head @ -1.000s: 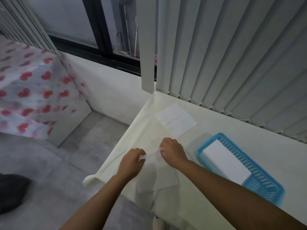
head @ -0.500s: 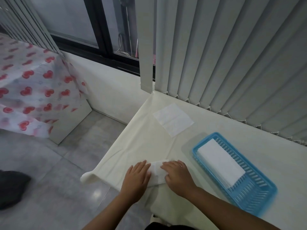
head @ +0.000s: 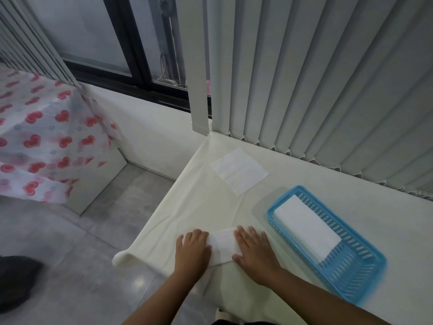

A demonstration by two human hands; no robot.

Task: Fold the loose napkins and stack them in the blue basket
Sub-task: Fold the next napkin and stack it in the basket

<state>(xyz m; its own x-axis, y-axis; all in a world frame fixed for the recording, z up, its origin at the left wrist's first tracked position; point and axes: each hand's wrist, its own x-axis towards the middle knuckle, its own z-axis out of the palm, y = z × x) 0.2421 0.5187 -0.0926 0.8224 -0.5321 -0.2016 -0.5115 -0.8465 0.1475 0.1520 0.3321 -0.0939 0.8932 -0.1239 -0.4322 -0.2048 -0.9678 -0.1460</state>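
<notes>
A folded white napkin [head: 223,247] lies on the cream tablecloth near the table's front left corner. My left hand [head: 193,250] rests flat on its left end and my right hand [head: 254,250] flat on its right end, fingers spread, pressing it down. To the right stands the blue basket [head: 351,261] with a stack of folded white napkins [head: 307,227] in its far half. One loose unfolded napkin [head: 239,173] lies flat farther back near the table's left edge.
The table [head: 304,179] is covered by a cream cloth that hangs over the left and front edges. Vertical blinds [head: 304,78] hang along the table's back edge. Left of the table is grey floor and another surface with a heart-print cover [head: 42,141].
A second ago both hands held the napkin's edge pinched and lifted. They have folded it over and now lie flat on it, spread a little farther apart than half a second ago.
</notes>
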